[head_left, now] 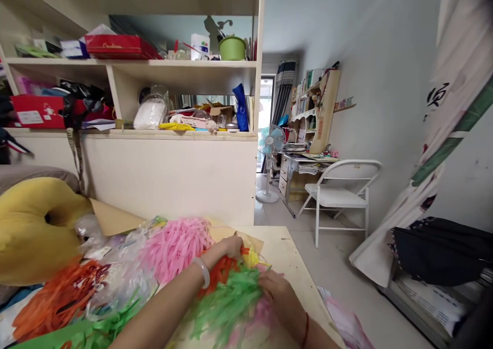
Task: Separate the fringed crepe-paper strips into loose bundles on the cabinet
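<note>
Green paper shreds [227, 308] lie closest, heaped between the two forearms. The right hand [278, 293] has its fingers sunk into their far edge, so I cannot tell whether it grips them. Just beyond, the left hand [228, 247], a pale bangle [203, 272] on its wrist, curls down over red-orange strips [217, 274] and a yellow scrap [252, 259]; its fingertips are hidden, so its hold is unclear too. Pale pink shreds [258, 323] show under the right wrist. The colours look only partly gathered: left of the left hand sit a fluffy pink bunch [175, 249], a crumpled clear bag [115, 272] and, further left, a loose orange pile [57, 297], all untouched. Bare table [288, 261] lies past the right hand, and a white folding chair [339, 195] stands well beyond it
</note>
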Available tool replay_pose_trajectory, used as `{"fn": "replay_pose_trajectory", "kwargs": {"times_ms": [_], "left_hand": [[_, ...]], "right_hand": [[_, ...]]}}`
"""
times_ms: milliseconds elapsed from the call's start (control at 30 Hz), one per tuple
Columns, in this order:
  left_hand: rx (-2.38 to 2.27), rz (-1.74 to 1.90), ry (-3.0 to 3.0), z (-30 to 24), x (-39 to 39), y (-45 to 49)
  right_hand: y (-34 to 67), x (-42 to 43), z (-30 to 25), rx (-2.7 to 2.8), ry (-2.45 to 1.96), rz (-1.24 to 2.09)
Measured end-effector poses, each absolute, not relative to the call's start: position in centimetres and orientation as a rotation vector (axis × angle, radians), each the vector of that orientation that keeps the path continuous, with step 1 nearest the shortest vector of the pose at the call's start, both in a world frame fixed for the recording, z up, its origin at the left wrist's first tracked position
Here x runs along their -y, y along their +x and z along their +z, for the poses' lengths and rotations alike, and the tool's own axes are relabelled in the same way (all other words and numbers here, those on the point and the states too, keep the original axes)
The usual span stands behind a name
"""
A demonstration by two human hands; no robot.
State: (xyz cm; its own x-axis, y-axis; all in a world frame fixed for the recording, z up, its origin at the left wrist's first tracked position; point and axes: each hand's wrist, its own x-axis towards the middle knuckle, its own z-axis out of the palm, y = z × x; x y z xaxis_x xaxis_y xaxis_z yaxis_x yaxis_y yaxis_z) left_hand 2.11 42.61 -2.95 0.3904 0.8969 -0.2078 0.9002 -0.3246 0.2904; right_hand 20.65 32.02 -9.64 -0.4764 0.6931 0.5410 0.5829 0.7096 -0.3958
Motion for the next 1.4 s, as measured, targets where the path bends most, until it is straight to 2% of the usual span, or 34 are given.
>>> {"fn": "replay_pose_trajectory", "kwargs": {"times_ms": [133, 300, 667, 833, 1000, 1133, 1233, 1400], "left_hand": [[-1.581, 0.075, 2.293, -1.8, -42.5, 1.4], [-1.582, 0.263, 2.288, 2.7, -43.1, -1.0], [-1.423, 0.508, 2.211, 8.0, -41.6, -2.8], [-1.509, 0.607, 2.211, 7.0, -41.9, -0.6], [-1.484, 0.634, 2.286, 4.1, -40.8, 0.4], [-1.547, 0.697, 2.377, 4.8, -38.5, -2.2], [-1.646, 0.709, 2.411, 6.9, -35.4, -6.4], [-1.879, 0.604, 2.352, 6.5, -23.7, -17.2]], "right_hand": [[21.2, -29.7, -10.4, 2.182, -0.804, 0.152], [22.4, -28.8, -9.8, 2.089, -0.694, 0.175], [21.6, -35.9, -5.1, 1.619, -0.87, 0.274], [19.3, -38.7, -5.3, 1.644, -0.965, 0.271], [20.8, -35.2, -7.1, 1.848, -1.048, 0.202], [21.5, -31.9, -9.8, 2.063, -1.025, 0.196], [21.1, -32.5, -10.5, 2.175, -0.991, 0.229], [20.4, -33.4, -9.0, 2.103, -0.935, 0.226]]}}
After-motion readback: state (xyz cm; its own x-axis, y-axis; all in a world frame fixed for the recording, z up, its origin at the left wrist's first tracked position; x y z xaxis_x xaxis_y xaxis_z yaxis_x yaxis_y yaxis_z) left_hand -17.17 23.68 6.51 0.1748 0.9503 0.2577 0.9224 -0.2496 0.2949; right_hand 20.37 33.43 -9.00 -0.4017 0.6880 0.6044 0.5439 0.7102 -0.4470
